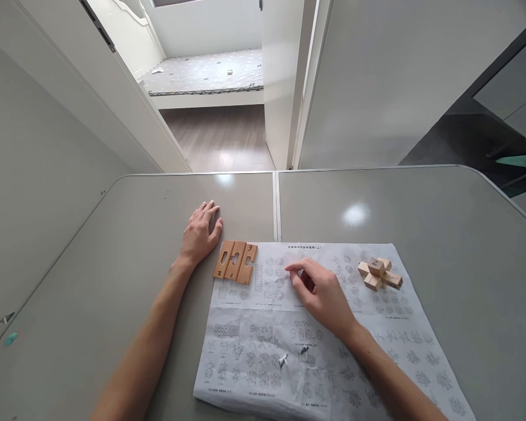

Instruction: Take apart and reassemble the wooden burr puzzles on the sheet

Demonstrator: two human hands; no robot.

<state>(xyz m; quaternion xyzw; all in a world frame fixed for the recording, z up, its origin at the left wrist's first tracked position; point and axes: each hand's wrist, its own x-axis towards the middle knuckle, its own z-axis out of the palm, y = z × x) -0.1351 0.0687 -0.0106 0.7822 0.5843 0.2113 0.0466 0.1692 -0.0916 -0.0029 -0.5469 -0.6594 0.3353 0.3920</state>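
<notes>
My left hand (200, 233) rests on the grey table top with its fingers stretched out and nothing in it. Just to its right, three flat brown wooden puzzle pieces (235, 261) with cut-out slots and printed numbers lie side by side on the sheet's upper left corner. Over the upper middle of the printed instruction sheet (245, 318) is my right hand (319, 287), its index finger stretched toward the small diagrams and the other fingers curled. I see no object in it. An assembled wooden interlocking puzzle (379, 273), marked with a 2, sits at the sheet's upper right.
The grey table (425, 210) has a pale seam (276, 204) down its middle. Near its centre bottom, the creased paper has small tears. Beyond the far edge, a doorway with a white door (283, 82) shows a bed (210, 73).
</notes>
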